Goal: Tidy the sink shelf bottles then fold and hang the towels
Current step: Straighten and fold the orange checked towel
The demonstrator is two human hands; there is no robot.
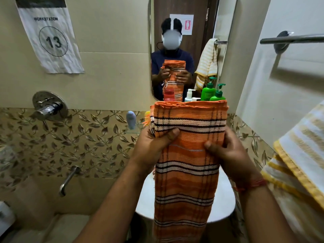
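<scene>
While both hands (pixel 154 141) (pixel 226 151) pinch it, folded orange towel (pixel 187 172) hangs vertically, fold uppermost

Both forearms were raised forward and upward side by side. The left hand (pixel 154 142) was curled, its thumb laid across the front. The right hand (pixel 226 151) was likewise curled, thumb pressed forward; a red thread (pixel 252 185) was worn at its wrist.

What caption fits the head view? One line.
Both hands, left and right, grip a folded orange striped towel before the mirror.
</scene>
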